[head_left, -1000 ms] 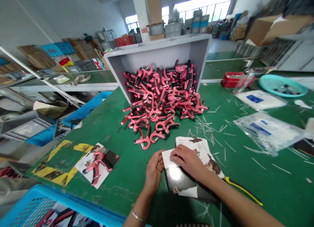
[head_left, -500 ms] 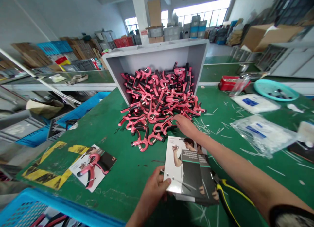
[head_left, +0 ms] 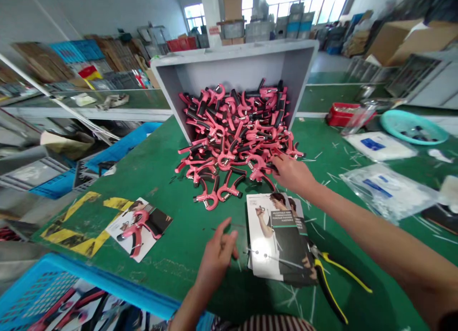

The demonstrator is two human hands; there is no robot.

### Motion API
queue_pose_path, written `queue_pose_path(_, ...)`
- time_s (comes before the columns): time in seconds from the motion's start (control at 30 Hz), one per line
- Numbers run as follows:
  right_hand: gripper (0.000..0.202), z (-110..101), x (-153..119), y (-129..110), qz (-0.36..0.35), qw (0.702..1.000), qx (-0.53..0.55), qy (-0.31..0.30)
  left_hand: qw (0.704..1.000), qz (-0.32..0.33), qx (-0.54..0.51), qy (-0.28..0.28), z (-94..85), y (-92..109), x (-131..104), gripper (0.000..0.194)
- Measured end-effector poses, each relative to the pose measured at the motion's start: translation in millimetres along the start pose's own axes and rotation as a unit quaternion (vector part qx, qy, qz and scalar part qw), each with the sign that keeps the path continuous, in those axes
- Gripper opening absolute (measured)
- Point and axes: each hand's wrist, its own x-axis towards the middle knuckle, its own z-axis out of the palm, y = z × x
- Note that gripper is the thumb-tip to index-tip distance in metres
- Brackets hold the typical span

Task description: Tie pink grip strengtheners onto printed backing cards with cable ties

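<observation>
Pink and black hand grip strengtheners [head_left: 229, 135] lie heaped at the mouth of a tipped grey crate [head_left: 234, 59]. My right hand [head_left: 295, 173] reaches to the heap's near right edge, its fingers closed around part of one strengthener. Below it lies a stack of printed cards [head_left: 275, 240] with thin cable ties through holes in the top one. My left hand [head_left: 218, 250] hovers just left of the cards, fingers apart, not gripping them. To the left, a strengthener [head_left: 139, 228] rests on a single card [head_left: 157, 216].
Yellow-handled cutting pliers [head_left: 327, 274] lie right of the cards. Loose cable ties, plastic bags [head_left: 390, 188], a turquoise tray [head_left: 411, 126] and a red box [head_left: 339, 115] are on the right. Yellow-black tape [head_left: 67, 238] marks the table; a blue basket [head_left: 107, 278] stands at the front left.
My left hand has let go of the cards and moved slightly left. My right hand has shifted right and up along the heap's edge. Strengtheners near it have shifted.
</observation>
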Motion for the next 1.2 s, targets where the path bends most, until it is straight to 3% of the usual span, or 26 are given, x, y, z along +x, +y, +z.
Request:
queue_pose_path(0.1, 0.018, -11, -37, 0, 0.040, 0.999, 0.017, 0.013, 0.996, 0.088, -0.005, 0.033, -5.1, 16, 25, 0.051)
queue_pose_path(0.23, 0.017, -12, -71, -21, 0.072, 0.993, 0.091, 0.023, 0.969, 0.238, 0.049, 0.034, 6.3, 40, 59, 0.051)
queue_pose_path(0.4, 0.021, -24, -95, -46, 0.089, 0.971, 0.221, 0.034, 0.943, 0.316, 0.086, 0.049, 10.3, 54, 68, 0.041)
queue_pose_path(0.5, 0.024, -27, -112, -50, 0.108, 0.953, 0.279, -0.038, 0.940, 0.321, 0.112, 0.038, 6.2, 50, 60, 0.036)
queue_pose_path(0.67, 0.029, -12, -151, -51, 0.134, 0.953, 0.233, -0.141, 0.934, 0.295, 0.190, -0.063, 10.6, 28, 44, 0.028)
queue_pose_path(0.77, 0.026, -10, -173, -56, 0.129, 0.965, 0.201, -0.112, 0.935, 0.285, 0.198, -0.074, 12.8, 23, 40, 0.023)
queue_pose_path(0.93, 0.021, -8, -189, -68, 0.022, 0.960, 0.268, -0.081, 0.939, 0.291, 0.178, -0.044, 21.8, 37, 59, 0.027)
queue_pose_path(1.1, 0.013, 11, -177, -70, 0.059, 0.941, 0.333, -0.030, 0.938, 0.297, 0.154, -0.091, 44.4, 45, 70, 0.015)
queue_pose_path(1.2, 0.010, 18, -169, -67, 0.066, 0.918, 0.391, 0.005, 0.945, 0.289, 0.134, -0.076, 50.6, 42, 62, 0.008)
